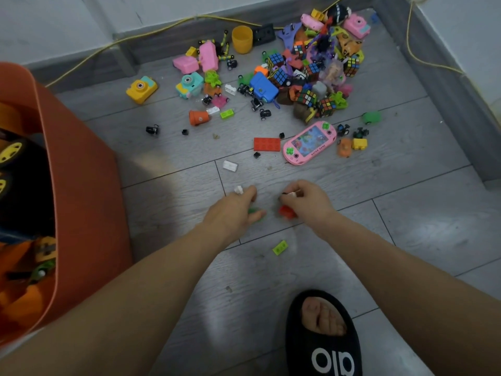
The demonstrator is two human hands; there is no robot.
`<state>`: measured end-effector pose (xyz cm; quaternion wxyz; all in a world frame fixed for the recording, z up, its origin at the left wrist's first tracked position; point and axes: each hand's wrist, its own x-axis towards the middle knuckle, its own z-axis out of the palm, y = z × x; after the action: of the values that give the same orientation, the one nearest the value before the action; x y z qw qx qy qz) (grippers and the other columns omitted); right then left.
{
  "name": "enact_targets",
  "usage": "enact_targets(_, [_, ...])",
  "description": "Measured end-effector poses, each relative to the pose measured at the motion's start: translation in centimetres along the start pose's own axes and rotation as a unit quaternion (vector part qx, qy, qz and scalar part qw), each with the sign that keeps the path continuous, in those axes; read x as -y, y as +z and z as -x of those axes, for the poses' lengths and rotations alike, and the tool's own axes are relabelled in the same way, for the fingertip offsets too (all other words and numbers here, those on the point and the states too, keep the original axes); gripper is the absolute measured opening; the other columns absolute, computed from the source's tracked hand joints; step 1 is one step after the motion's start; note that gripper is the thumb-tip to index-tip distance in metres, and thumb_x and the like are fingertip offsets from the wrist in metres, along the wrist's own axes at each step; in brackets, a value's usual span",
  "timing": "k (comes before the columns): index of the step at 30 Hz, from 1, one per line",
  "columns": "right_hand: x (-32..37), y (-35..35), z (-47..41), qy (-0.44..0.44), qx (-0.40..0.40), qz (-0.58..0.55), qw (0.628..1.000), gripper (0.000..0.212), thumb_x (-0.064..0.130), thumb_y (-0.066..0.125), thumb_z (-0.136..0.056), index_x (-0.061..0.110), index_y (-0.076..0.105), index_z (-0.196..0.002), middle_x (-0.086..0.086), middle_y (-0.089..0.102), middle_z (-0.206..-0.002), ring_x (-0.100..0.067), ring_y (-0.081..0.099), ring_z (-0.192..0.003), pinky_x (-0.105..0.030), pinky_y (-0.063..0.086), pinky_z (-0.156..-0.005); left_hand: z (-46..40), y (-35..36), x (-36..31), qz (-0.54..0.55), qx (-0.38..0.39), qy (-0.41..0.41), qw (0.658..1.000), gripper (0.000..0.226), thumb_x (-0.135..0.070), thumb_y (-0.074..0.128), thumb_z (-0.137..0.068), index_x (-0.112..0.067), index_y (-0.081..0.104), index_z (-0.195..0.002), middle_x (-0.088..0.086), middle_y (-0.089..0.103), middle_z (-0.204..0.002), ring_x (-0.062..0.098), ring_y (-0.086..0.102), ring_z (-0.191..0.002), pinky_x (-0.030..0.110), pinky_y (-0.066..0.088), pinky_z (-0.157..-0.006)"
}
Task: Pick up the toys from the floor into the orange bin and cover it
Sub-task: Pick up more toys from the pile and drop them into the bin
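The orange bin stands at the left, holding several toys. My left hand is low over the floor, pinching a small white brick at its fingertips, with a green piece under its palm. My right hand is curled round small pieces: a white and black bit at the fingertips and a red piece below. A lime brick lies on the floor between my forearms. A white brick, a red plate and a pink water game lie just beyond my hands.
A big pile of toys fills the far corner: puzzle cubes, toy cameras, a yellow cup, small wheels. A yellow cable runs along the skirting. My foot in a black slipper stands at the bottom. No lid shows.
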<state>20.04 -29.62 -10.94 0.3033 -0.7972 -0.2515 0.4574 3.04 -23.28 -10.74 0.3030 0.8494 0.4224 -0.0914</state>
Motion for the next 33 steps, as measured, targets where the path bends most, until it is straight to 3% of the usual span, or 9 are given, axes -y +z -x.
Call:
enact_targets(2, [0.3,-0.9,0.1,0.054,0.014,-0.126,0.990,0.012,0.004,0.070,-0.086,0.009,0.060,-0.082,-0.012,0.061,-0.080,-0.019,0.065,-0.058,-0.037,0.058,-0.064,-0.2,-0.2,-0.4,-0.027,0.036,0.002,0.999,0.037,-0.046,0.058,-0.092,-0.016,0.042,-0.107,0.007,0.056,-0.095,0.026,0.056,-0.085,0.039,0.051,-0.073])
enact_targets(4, [0.8,-1.6,0.5,0.077,0.039,-0.208,0.974,0.010,-0.001,0.066,-0.089,0.005,0.058,-0.085,-0.012,0.058,-0.080,-0.016,0.063,-0.059,-0.034,0.057,-0.066,-0.7,-0.1,-0.7,-0.050,0.064,0.011,0.997,0.037,-0.045,0.058,-0.092,-0.016,0.044,-0.109,0.011,0.057,-0.103,0.029,0.058,-0.091,0.037,0.049,-0.075])
enact_targets(9, [2.3,-1.8,0.8,0.094,0.063,-0.280,0.953,0.009,-0.002,0.064,-0.091,0.001,0.056,-0.087,-0.013,0.056,-0.081,-0.016,0.058,-0.066,-0.020,0.055,-0.050,-1.4,-0.1,-1.2,-0.095,0.107,-0.002,0.990,0.048,-0.042,0.052,-0.096,-0.010,0.044,-0.131,0.019,0.042,-0.133,0.035,0.055,-0.109,0.035,0.045,-0.085])
enact_targets(12, [3.0,-1.3,0.6,0.101,0.072,-0.311,0.942,0.009,-0.003,0.064,-0.091,0.000,0.056,-0.095,-0.014,0.055,-0.080,-0.016,0.057,-0.066,-0.018,0.053,-0.049,-1.4,-0.6,-0.7,-0.067,0.067,-0.030,0.995,0.048,-0.038,0.050,-0.098,-0.005,0.041,-0.130,0.021,0.047,-0.130,0.033,0.056,-0.107,0.038,0.047,-0.085])
enact_targets(16, [4.0,-0.5,0.2,0.099,0.081,-0.294,0.947,0.009,-0.001,0.065,-0.090,0.000,0.056,-0.091,-0.012,0.055,-0.079,-0.015,0.057,-0.066,-0.017,0.053,-0.048,-1.3,-2.0,0.5,-0.045,-0.048,-0.069,0.995,0.046,-0.039,0.049,-0.098,-0.010,0.036,-0.132,0.015,0.061,-0.109,0.030,0.060,-0.093,0.038,0.048,-0.072])
enact_targets(19, [4.7,0.2,-0.1,0.096,0.088,-0.282,0.951,0.013,0.000,0.066,-0.090,0.000,0.056,-0.100,-0.013,0.056,-0.080,-0.016,0.058,-0.068,-0.018,0.054,-0.049,-1.6,-2.5,1.1,-0.038,-0.095,-0.080,0.992,0.046,-0.040,0.048,-0.098,-0.012,0.033,-0.131,0.013,0.063,-0.101,0.026,0.056,-0.079,0.036,0.044,-0.063])
enact_targets(23, [5.4,1.0,-0.7,0.089,0.083,-0.273,0.954,0.018,-0.002,0.066,-0.089,0.003,0.054,-0.101,-0.015,0.055,-0.081,-0.016,0.059,-0.063,-0.020,0.052,-0.045,-2.7,-2.6,0.7,-0.088,-0.027,-0.069,0.993,0.051,-0.048,0.053,-0.094,-0.018,0.032,-0.130,0.010,0.061,-0.109,0.026,0.059,-0.089,0.036,0.045,-0.066])
enact_targets(28, [5.8,0.9,-1.4,0.098,0.076,-0.251,0.960,0.019,-0.001,0.066,-0.089,0.000,0.056,-0.105,-0.016,0.059,-0.082,-0.018,0.060,-0.063,-0.021,0.053,-0.047,-3.3,-2.1,-0.7,-0.157,0.014,-0.033,0.987,0.075,-0.062,0.058,-0.084,-0.015,0.028,-0.135,0.010,0.061,-0.111,0.028,0.061,-0.096,0.035,0.044,-0.066])
enact_targets(33, [6.2,1.0,-1.8,0.096,0.075,-0.231,0.965,0.019,-0.001,0.066,-0.089,0.001,0.056,-0.105,-0.016,0.059,-0.080,-0.018,0.061,-0.060,-0.023,0.056,-0.052,-3.0,-1.6,-0.7,-0.248,0.018,0.017,0.968,0.068,-0.050,0.054,-0.092,-0.016,0.025,-0.144,0.011,0.061,-0.112,0.029,0.061,-0.098,0.037,0.045,-0.068])
